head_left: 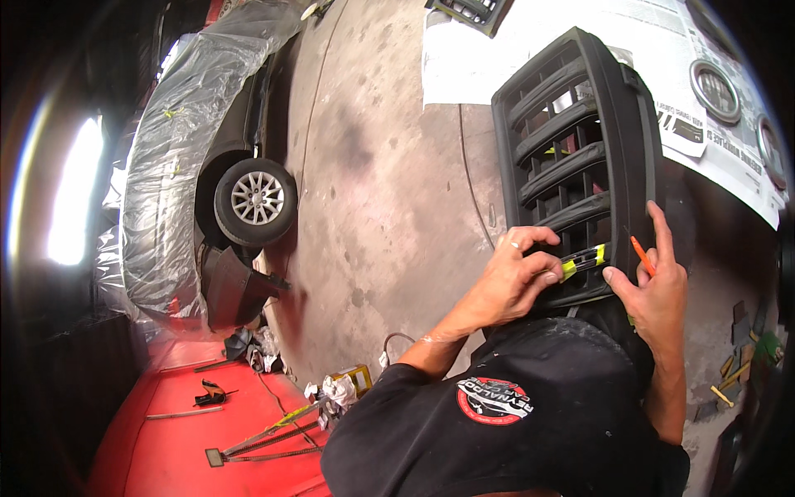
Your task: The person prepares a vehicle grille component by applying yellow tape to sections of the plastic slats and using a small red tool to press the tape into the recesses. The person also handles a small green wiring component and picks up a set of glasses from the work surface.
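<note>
A black slatted plastic grille (559, 132) stands in front of me, its lower end close against my dark shirt. Yellow-green tape (569, 267) marks a lower opening, where a thin black strip crosses. My left hand (520, 273) has thumb and fingers curled closed on the tape at the grille's left side. My right hand (654, 294) grips an orange slender tool (642, 253), tip near the frame, while its thumb touches the grille beside the tape and its index finger stretches along the right edge. The tool's far end is hidden in the hand.
A plastic-sheeted car (166, 207) with an exposed wheel (256, 203) stands left. A red panel (157, 439) with scattered tools lies lower left. Printed paper (472, 66) at upper right bears round rings (714, 91). A hose (464, 157) crosses the concrete floor (373, 207); small blocks lie right.
</note>
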{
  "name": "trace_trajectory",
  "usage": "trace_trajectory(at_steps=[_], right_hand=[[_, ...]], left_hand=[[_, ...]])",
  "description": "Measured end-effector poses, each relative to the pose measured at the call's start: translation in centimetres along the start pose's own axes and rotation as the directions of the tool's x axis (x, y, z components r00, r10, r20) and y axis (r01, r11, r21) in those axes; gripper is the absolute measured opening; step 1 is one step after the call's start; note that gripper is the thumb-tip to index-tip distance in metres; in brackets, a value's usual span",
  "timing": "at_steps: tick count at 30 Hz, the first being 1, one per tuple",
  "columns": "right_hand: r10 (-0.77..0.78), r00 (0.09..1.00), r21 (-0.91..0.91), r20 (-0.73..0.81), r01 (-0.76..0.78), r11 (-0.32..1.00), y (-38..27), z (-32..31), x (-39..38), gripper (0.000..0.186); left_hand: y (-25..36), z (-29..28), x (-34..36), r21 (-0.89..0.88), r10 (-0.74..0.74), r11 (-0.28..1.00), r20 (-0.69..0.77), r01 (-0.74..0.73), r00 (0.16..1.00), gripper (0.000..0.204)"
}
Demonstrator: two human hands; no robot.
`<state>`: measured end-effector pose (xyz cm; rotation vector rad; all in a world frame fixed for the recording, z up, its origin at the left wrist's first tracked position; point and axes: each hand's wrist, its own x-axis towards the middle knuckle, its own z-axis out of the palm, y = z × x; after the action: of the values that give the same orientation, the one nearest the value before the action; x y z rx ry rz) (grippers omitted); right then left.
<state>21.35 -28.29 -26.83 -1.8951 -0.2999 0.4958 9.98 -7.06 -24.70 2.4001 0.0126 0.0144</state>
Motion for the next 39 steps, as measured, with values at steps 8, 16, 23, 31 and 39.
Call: trace_trajectory(at_steps=[8,16,23,31,39], right_hand=[[0.044,0.999,-0.019,-0.012,-0.044,0.999,0.3,0.3,0.0,0.088],[0.036,0.999,-0.024,0.012,-0.036,0.999,0.6,0.7,0.2,0.086],[0.025,0.999,-0.092,0.03,-0.022,0.995,0.8,0.5,0.2,0.086],[0.025,0.999,-0.089,0.045,-0.021,0.996,-0.4,0.1,0.1,0.081],[0.003,1.0,-0.17,0.03,0.002,0.985,-0.4,-0.4,0.0,0.081]], left_hand=[[-2.0,-4.7,-3.8,-0.239,-0.159,0.953,0.125,0.185,0.979,0.006],[-3.1,-6.6,-6.7,-0.686,-0.311,0.682,0.04,0.252,0.95,0.009],[-6.9,-10.2,-7.7,-0.875,-0.271,0.414,-0.38,-0.25,0.884,0.014],[-9.9,-5.4,-6.0,-0.048,-0.376,0.906,-0.544,0.42,0.75,0.051],[-20.0,0.3,-8.3,-0.908,-0.818,0.403,-0.3,0.116,0.491,0.051]])
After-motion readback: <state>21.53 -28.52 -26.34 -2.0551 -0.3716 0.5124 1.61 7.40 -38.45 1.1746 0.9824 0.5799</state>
